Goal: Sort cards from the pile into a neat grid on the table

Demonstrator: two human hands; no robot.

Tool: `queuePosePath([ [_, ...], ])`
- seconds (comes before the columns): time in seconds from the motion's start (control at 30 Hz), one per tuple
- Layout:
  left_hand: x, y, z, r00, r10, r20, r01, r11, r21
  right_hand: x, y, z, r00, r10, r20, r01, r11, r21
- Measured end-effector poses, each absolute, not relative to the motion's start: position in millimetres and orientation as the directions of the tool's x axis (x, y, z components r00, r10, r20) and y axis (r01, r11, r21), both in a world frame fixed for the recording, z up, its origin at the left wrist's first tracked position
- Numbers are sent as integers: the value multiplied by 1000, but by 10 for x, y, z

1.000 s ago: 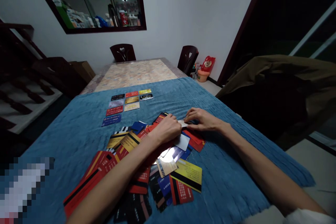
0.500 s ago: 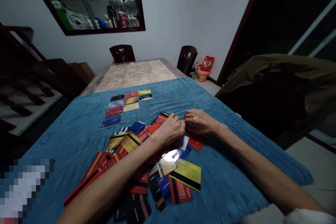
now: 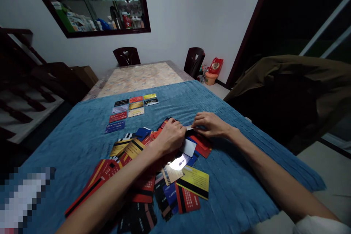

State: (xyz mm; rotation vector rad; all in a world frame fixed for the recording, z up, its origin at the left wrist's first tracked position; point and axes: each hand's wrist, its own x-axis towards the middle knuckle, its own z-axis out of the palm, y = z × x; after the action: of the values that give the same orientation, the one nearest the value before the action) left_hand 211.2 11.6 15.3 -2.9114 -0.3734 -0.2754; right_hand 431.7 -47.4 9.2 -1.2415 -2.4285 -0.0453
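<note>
My left hand (image 3: 172, 136) rests over the pile of cards with its fingers curled; what they hold is hidden. To its right, my right hand (image 3: 208, 124) pinches a card (image 3: 189, 130) that shows a pale strip and a dark band. That card spans the gap between both hands. Beneath and around my hands lie loose cards: a white card (image 3: 189, 147), a yellow card (image 3: 193, 182), red cards (image 3: 188, 198) and gold cards (image 3: 134, 148). My left forearm covers part of the pile.
Beyond the pile, several cards are laid out in columns, among them a blue card (image 3: 114, 127) and a black card (image 3: 151, 102). A blue cloth (image 3: 233, 175) covers the near table. Chairs (image 3: 194, 61) stand behind; a draped brown cloth (image 3: 290, 66) is at right.
My hands have moved slightly apart, and a card now shows between them. My left hand has shifted a little left; the fingers of my right hand have straightened somewhat.
</note>
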Motion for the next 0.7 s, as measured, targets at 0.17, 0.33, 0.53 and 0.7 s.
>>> queuePosePath([
  [0.17, 2071, 195, 201, 914, 339, 224, 354, -935, -33, 4353, -452, 71, -500, 734, 460, 769, 621, -154],
  [0.33, 2043, 300, 160, 882, 383, 274, 371, -924, 98, 4362, -424, 24, -476, 715, 513, 759, 628, -171],
  [0.53, 2023, 409, 138, 865, 402, 300, 361, -914, 184, 4365, -379, -63, -430, 718, 548, 763, 613, -204],
  [0.7, 2022, 457, 128, 846, 411, 340, 364, -911, 194, 4363, -367, -105, -365, 757, 542, 807, 548, -221],
])
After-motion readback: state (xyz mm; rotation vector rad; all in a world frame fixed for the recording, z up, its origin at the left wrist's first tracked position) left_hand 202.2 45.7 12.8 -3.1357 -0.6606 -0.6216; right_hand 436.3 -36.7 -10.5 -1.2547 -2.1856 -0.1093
